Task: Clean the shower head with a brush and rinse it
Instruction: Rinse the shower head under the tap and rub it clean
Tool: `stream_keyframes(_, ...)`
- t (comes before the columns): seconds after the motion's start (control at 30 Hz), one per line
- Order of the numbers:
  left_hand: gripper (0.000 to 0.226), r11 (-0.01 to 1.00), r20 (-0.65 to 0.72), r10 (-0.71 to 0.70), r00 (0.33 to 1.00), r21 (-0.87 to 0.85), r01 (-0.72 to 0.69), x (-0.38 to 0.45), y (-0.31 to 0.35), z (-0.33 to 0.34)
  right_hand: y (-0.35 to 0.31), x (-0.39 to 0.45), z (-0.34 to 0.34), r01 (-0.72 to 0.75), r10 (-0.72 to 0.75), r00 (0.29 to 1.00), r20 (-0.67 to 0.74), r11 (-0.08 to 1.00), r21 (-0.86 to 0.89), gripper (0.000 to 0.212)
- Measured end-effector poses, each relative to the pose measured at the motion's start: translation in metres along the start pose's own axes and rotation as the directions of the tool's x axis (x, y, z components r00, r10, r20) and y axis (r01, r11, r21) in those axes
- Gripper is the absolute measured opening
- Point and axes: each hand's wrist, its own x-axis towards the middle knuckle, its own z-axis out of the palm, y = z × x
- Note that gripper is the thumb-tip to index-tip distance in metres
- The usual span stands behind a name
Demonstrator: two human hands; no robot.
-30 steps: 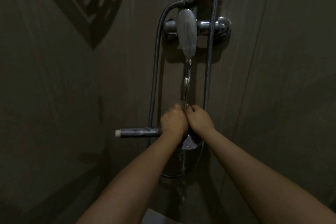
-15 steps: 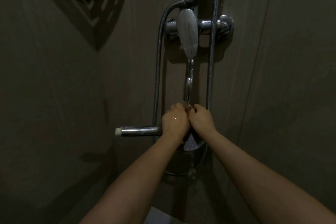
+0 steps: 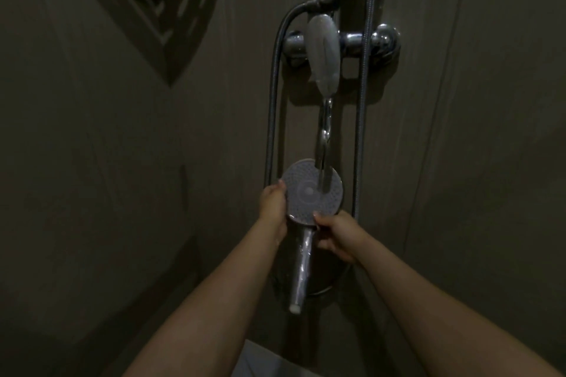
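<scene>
A: Left hand grips the left rim of the shower head, fingers curled round its edge. Right hand pinches the lower rim, thumb on the face near where the handle joins

B: And the shower head itself, where is it?

A: Held between the 2 hands in front of the wall, round nozzle face turned toward the camera. Its handle points down, slightly left, with the pale end lowest

B: Is water running?

A: A thin stream comes down from the tap spout and lands on the upper right part of the face

B: What is above that?

A: The chrome mixer is fixed to the wall, with a pale oval lever in front of it. 2 metal hoses hang down, the left hose curving from the top fitting and the right hose running straight beside the spout

B: Any brush?

A: I cannot tell; the room is dim
</scene>
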Motion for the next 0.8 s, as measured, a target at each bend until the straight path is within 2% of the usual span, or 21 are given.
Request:
stream_keyframes(0.1, 0.023, 0.996, 0.090, 0.019, 0.996, 0.083, -0.027, -0.005, 0.006, -0.005, 0.006, 0.000, -0.002, 0.034, -0.034, 0.999, -0.013, 0.999, -0.042, 0.029)
stream_keyframes(0.2, 0.024, 0.996, -0.029, 0.066, 0.997, -0.055, -0.068, -0.005, 0.007, -0.008, 0.014, 0.002, 0.002, 0.083, -0.083, 0.996, 0.021, 0.996, -0.009, 0.027)
stream_keyframes(0.27, 0.021, 0.980, -0.074, 0.049, 0.996, -0.187, -0.062, -0.002, 0.007, -0.013, 0.020, -0.002, 0.005, 0.048, -0.042, 0.998, 0.037, 0.985, -0.165, 0.014)
stream_keyframes(0.3, 0.020, 0.977, -0.088, 0.051, 0.995, -0.200, -0.068, 0.000, 0.008, -0.016, 0.022, -0.004, 0.006, 0.023, -0.015, 0.999, 0.034, 0.966, -0.257, 0.008)
stream_keyframes(0.4, 0.020, 0.977, -0.144, 0.066, 0.987, -0.191, -0.093, 0.002, 0.005, -0.023, 0.019, -0.007, 0.007, 0.004, -0.022, 0.999, -0.031, 0.875, -0.485, 0.024)
stream_keyframes(0.47, 0.029, 0.970, -0.187, 0.052, 0.981, -0.222, -0.094, 0.003, 0.002, -0.024, 0.010, -0.005, 0.011, 0.033, -0.120, 0.989, -0.087, 0.751, -0.660, 0.028)
stream_keyframes(0.5, 0.034, 0.958, -0.201, 0.049, 0.978, -0.267, -0.103, 0.002, 0.001, -0.023, 0.006, -0.004, 0.012, 0.053, -0.204, 0.974, -0.101, 0.634, -0.772, 0.028)
stream_keyframes(0.57, 0.043, 0.920, -0.174, 0.043, 0.984, -0.378, -0.107, -0.003, 0.000, -0.017, 0.000, -0.003, 0.015, 0.041, -0.362, 0.929, -0.080, 0.313, -0.949, 0.034)
stream_keyframes(0.6, 0.044, 0.906, -0.130, 0.014, 0.991, -0.419, -0.067, -0.006, -0.002, -0.013, -0.003, -0.004, 0.017, 0.020, -0.423, 0.905, -0.055, 0.170, -0.985, 0.037)
stream_keyframes(0.63, 0.041, 0.894, -0.074, -0.030, 0.997, -0.449, -0.006, -0.011, -0.003, -0.008, -0.005, -0.004, 0.018, 0.012, -0.469, 0.883, -0.027, 0.079, -0.997, 0.038)
stream_keyframes(0.7, 0.037, 0.839, 0.040, -0.094, 0.995, -0.535, 0.101, -0.018, -0.002, -0.001, -0.007, -0.003, 0.017, 0.015, -0.500, 0.866, 0.011, 0.003, -1.000, 0.040)
stream_keyframes(0.73, 0.040, 0.804, 0.080, -0.105, 0.991, -0.580, 0.132, -0.020, 0.001, 0.000, -0.007, -0.003, 0.016, 0.022, -0.495, 0.869, 0.017, 0.005, -1.000, 0.040)
stream_keyframes(0.8, 0.050, 0.758, 0.128, -0.108, 0.986, -0.631, 0.165, -0.022, 0.008, -0.003, -0.004, -0.003, 0.010, 0.039, -0.497, 0.867, -0.024, 0.116, -0.992, 0.029)
